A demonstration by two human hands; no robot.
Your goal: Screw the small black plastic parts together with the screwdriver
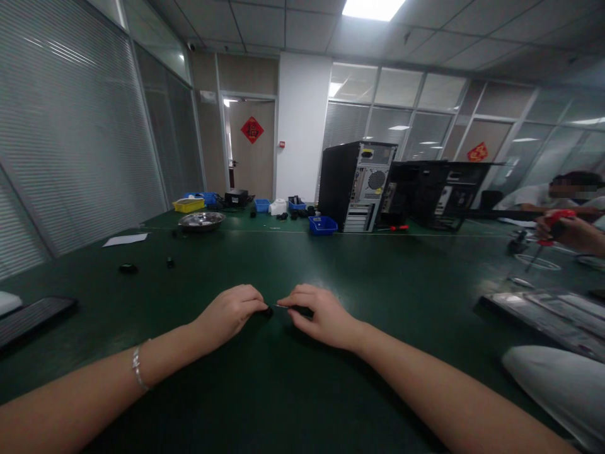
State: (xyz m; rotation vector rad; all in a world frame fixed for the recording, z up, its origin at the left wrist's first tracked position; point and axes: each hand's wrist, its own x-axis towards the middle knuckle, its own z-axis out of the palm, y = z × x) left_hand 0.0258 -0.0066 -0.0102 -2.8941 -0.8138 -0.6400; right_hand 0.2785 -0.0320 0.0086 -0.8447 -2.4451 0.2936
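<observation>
Above the green tabletop (283,397), my left hand (231,310) pinches a small black piece (268,312) between thumb and fingers. Its kind is too small to tell. Facing it, my right hand (324,315) is closed on a slim tool with a black handle (302,311). From that tool a thin metal tip (282,306) points left, a short gap away from the black piece. My fingers hide much of both things, and whether the tool is a screwdriver or a blade cannot be made out.
A keyboard (33,320) lies at left, with a computer mouse (128,268) beyond. Farther back are a metal bowl (201,221), a blue bin (323,226) and a computer tower (357,186). At right, another person's hand (579,232) holds a red-handled screwdriver (551,228) near an opened panel (548,318).
</observation>
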